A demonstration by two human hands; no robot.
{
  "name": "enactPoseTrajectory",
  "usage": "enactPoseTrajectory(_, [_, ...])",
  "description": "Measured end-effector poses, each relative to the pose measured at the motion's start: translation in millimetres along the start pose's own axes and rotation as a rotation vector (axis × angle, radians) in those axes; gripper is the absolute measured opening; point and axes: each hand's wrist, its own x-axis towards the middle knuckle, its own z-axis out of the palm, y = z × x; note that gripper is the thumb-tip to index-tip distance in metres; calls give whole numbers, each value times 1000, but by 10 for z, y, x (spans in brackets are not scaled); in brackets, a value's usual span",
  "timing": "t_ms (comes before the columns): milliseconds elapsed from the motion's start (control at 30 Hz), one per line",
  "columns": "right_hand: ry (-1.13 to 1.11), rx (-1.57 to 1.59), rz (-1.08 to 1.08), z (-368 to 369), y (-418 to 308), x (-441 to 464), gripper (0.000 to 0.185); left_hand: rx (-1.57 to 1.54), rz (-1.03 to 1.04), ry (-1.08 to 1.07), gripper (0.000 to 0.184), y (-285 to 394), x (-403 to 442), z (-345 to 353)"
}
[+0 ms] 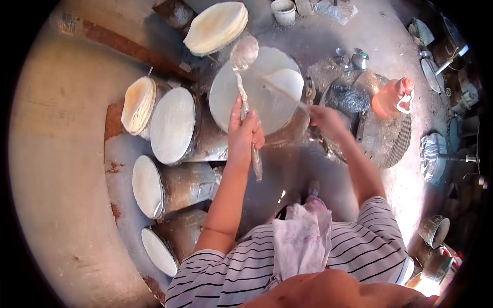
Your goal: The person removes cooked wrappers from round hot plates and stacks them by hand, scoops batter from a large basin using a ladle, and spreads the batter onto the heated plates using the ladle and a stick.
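Note:
My left hand (pixel 244 131) is closed around the handle of a ladle (pixel 244 53), whose batter-coated bowl points away from me over the large round griddle (pixel 231 102). A pale coating covers the griddle's top, with a brighter white oval patch (pixel 288 83) at its right. Blurred by motion, my right hand (pixel 326 120) grips a thin stick (pixel 282 93) at the griddle's right edge. The stick slants leftward over the white patch; its far end is too blurred to make out.
Stacks of thin flatbreads stand behind the griddle (pixel 218 28) and at its left (pixel 138 105). More round-topped drums (pixel 173 126) line the left. On the right a red jug (pixel 393 97) stands on a round surface beside a black plastic bag (pixel 349 97). A white bucket (pixel 283 13) stands behind.

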Motion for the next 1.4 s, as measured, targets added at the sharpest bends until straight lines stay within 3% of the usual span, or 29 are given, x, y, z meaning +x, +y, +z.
enactPoseTrajectory(67, [116, -495, -403, 319, -167, 46, 36, -79, -28, 31, 47, 48, 142, 94])
enactPoseTrajectory(133, [174, -340, -48, 146, -282, -317, 34, -182, -74, 18, 42, 263, 76, 62])
enactPoseTrajectory(200, [332, -397, 23, -72, 5, -489, 32, -570, -204, -133, 27, 314, 170, -320])
enactPoseTrajectory(267, [293, -369, -69, 41, 130, -497, 32, -546, -218, 32, 22, 317, 126, -175])
enactPoseTrajectory(333, [310, -409, -245, 260, 157, -330, 34, -692, -315, 54, 12, 134, 227, -156])
enactPoseTrajectory(400, [283, -437, -249, 177, 63, -207, 34, -874, -423, 35, 4, 18, 322, -236])
enactPoseTrajectory(467, [342, -396, -270, 34, 58, -207, 34, -1101, -563, 8, 7, -25, 214, -408])
enactPoseTrajectory(533, [230, -313, -137, -52, -28, -199, 32, -1037, -509, 57, 16, 67, 118, -367])
enactPoseTrajectory(600, [182, -295, -135, -81, -103, -229, 32, -966, -427, 82, 23, 97, 143, -295])
enactPoseTrajectory(733, [56, -230, -80, 107, -112, -459, 31, -895, -405, 7, 23, 50, 355, -290])
enactPoseTrajectory(767, [199, -36, -141, 226, 243, -521, 31, -896, -399, 10, 23, 14, 357, -307])
enactPoseTrajectory(867, [295, 209, 294, 664, 182, -1016, 31, -777, -307, 73, 25, -226, 140, -316])
enactPoseTrajectory(933, [163, 261, 282, 1069, 122, -1087, 32, -679, -268, 130, 27, -671, 6, -288])
enactPoseTrajectory(1000, [258, 116, -85, 1311, 164, -905, 33, -771, -291, 165, 30, -1073, 3, -216])
enactPoseTrajectory(1100, [327, -355, -320, 1188, -205, -792, 31, -1268, -363, 36, 31, -971, -33, -206])
enactPoseTrajectory(1200, [524, -226, -470, 1084, -342, -696, 28, -1899, -578, -140, 31, -569, -121, -417])
enactPoseTrajectory(1267, [391, 58, 135, 739, -400, -539, 27, -1977, -571, -149, 33, -188, -359, -513])
enactPoseTrajectory(1367, [236, -72, 170, 766, -165, -642, 28, -1832, -444, -389, 32, 146, -746, -723])
enactPoseTrajectory(1400, [183, -254, -15, 974, -107, -751, 27, -1724, -350, -396, 32, 171, -746, -781])
